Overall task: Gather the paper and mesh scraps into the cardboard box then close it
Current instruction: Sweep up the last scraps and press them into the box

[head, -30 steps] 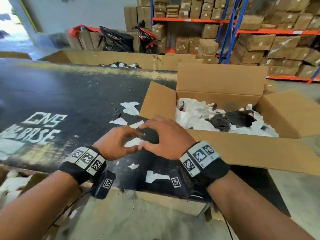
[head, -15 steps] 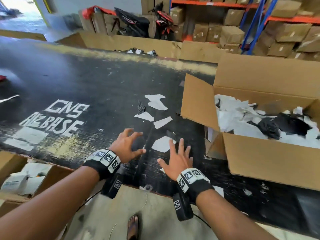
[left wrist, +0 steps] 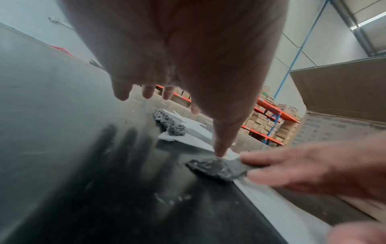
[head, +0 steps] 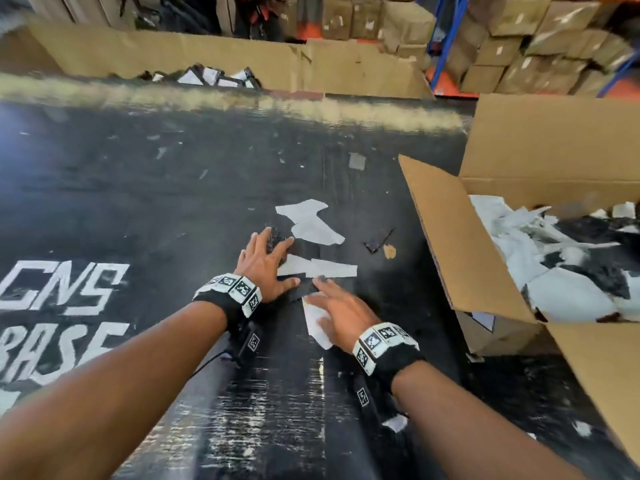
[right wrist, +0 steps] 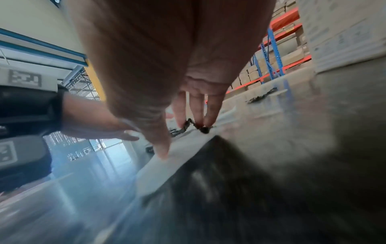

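Observation:
White paper scraps (head: 313,221) and dark mesh scraps (head: 277,237) lie on the black table (head: 138,188). My left hand (head: 268,261) is spread flat, fingers over a mesh scrap (left wrist: 170,123), thumb pressing another mesh piece (left wrist: 217,166). My right hand (head: 337,310) lies flat on a white paper scrap (head: 313,323), its fingertips (right wrist: 205,123) touching that mesh piece. The open cardboard box (head: 460,258) stands at the right, holding paper and mesh scraps, flaps raised.
Two more paper strips (head: 332,270) lie between my hands and the far scraps. A small dark scrap (head: 375,242) sits near the box. A long cardboard wall (head: 207,57) borders the table's far edge; shelves of boxes (head: 519,46) stand behind.
Both hands reached forward and came down flat on the scraps; the left now covers mesh, the right covers a paper piece. The view tilted down and closer to the table.

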A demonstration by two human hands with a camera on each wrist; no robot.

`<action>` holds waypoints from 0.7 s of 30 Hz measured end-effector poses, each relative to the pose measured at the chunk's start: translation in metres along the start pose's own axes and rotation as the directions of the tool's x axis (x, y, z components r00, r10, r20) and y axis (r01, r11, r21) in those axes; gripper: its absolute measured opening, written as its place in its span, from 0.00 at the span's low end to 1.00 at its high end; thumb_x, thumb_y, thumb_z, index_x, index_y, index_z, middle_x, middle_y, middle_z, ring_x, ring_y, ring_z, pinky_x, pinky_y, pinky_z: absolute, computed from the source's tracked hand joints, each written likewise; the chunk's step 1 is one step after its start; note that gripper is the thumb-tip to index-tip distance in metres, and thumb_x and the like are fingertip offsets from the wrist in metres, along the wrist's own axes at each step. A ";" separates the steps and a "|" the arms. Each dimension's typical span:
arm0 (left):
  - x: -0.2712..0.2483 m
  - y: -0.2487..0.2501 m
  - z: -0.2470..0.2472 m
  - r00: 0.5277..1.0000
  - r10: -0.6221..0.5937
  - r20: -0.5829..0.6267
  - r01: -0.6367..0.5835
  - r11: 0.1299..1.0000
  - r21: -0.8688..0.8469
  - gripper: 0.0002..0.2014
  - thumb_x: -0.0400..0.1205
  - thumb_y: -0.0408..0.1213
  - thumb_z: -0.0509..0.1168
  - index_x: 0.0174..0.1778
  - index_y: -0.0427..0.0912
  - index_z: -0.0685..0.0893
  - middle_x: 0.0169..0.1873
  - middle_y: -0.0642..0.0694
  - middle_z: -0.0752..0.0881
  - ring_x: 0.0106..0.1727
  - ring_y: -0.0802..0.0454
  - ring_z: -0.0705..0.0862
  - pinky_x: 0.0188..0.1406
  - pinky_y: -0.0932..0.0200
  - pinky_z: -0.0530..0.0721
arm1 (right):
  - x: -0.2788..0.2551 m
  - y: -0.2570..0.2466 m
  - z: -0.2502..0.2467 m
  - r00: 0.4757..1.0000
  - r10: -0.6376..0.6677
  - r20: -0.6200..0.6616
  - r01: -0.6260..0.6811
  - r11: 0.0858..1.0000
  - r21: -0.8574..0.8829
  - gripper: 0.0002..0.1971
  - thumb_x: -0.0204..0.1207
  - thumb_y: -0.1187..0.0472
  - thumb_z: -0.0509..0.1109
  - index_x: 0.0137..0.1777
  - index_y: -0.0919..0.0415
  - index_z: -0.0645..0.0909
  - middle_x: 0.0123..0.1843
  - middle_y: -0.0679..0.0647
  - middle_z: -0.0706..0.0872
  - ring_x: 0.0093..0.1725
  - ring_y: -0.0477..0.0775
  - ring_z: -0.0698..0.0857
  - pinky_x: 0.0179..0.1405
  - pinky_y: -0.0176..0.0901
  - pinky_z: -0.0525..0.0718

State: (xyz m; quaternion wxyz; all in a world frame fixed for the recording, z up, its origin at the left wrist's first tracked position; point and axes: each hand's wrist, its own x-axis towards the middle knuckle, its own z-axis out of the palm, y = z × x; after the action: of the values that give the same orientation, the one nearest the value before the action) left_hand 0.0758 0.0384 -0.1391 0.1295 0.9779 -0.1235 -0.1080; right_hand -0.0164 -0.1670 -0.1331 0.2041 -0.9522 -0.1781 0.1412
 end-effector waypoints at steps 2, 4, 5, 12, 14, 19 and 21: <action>0.004 -0.006 -0.001 0.999 0.032 0.026 -0.032 0.999 -0.001 0.52 0.72 0.65 0.74 0.88 0.61 0.52 0.87 0.39 0.44 0.87 0.31 0.44 0.83 0.29 0.58 | 0.001 0.001 -0.015 0.989 -0.003 -0.151 0.010 0.999 0.047 0.22 0.75 0.60 0.71 0.70 0.55 0.81 0.82 0.55 0.69 0.81 0.58 0.68 0.77 0.56 0.72; 0.009 -0.015 -0.001 0.996 0.080 0.043 -0.079 0.997 -0.016 0.55 0.69 0.67 0.75 0.88 0.63 0.50 0.87 0.39 0.42 0.87 0.31 0.42 0.84 0.29 0.55 | 0.005 0.009 -0.029 0.938 0.048 -0.343 -0.026 0.997 0.069 0.20 0.68 0.59 0.74 0.61 0.56 0.81 0.72 0.54 0.74 0.70 0.58 0.76 0.69 0.56 0.78; 0.017 -0.020 -0.002 0.993 0.110 0.048 -0.108 0.994 -0.028 0.57 0.68 0.68 0.75 0.88 0.64 0.48 0.87 0.40 0.41 0.87 0.31 0.41 0.84 0.28 0.54 | 0.013 0.017 -0.036 0.907 0.102 -0.408 -0.076 0.994 0.079 0.21 0.66 0.59 0.75 0.60 0.56 0.80 0.70 0.54 0.74 0.68 0.58 0.77 0.67 0.56 0.79; 0.076 -0.023 -0.014 0.950 0.277 0.146 -0.288 0.956 0.058 0.67 0.58 0.76 0.75 0.88 0.64 0.44 0.87 0.43 0.31 0.87 0.33 0.33 0.82 0.24 0.44 | 0.064 0.077 -0.054 0.838 0.510 -0.194 -0.503 0.860 0.086 0.44 0.78 0.39 0.69 0.88 0.52 0.53 0.90 0.60 0.49 0.88 0.63 0.48 0.85 0.60 0.55; 0.093 -0.021 -0.015 0.925 0.336 0.178 -0.354 0.932 0.079 0.70 0.55 0.78 0.74 0.88 0.64 0.42 0.86 0.44 0.30 0.86 0.34 0.31 0.82 0.24 0.41 | 0.071 0.080 -0.048 0.878 0.461 -0.130 -0.457 0.887 0.059 0.46 0.78 0.36 0.68 0.89 0.51 0.50 0.90 0.57 0.49 0.89 0.60 0.47 0.86 0.60 0.53; 0.119 -0.027 -0.012 0.857 0.453 0.244 -0.485 0.870 0.089 0.67 0.55 0.83 0.69 0.88 0.63 0.49 0.89 0.46 0.44 0.89 0.40 0.40 0.86 0.31 0.45 | 0.066 0.055 -0.037 0.979 0.198 -0.054 -0.195 0.980 0.045 0.48 0.73 0.31 0.68 0.88 0.46 0.51 0.89 0.47 0.55 0.88 0.48 0.49 0.87 0.57 0.54; 0.119 -0.032 -0.009 0.843 0.503 0.189 -0.516 0.856 0.024 0.63 0.59 0.81 0.69 0.88 0.58 0.55 0.89 0.45 0.53 0.89 0.41 0.49 0.87 0.37 0.53 | 0.056 0.048 -0.036 0.990 0.142 -0.020 -0.141 0.989 0.054 0.55 0.66 0.25 0.70 0.87 0.43 0.48 0.89 0.46 0.56 0.88 0.47 0.49 0.87 0.56 0.54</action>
State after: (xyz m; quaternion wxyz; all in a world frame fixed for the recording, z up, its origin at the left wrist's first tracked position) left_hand 0.1973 0.0386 -0.1608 0.1060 0.9005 -0.3938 -0.1512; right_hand 0.0600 -0.1977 -0.1331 0.2204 -0.9584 -0.1039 0.1486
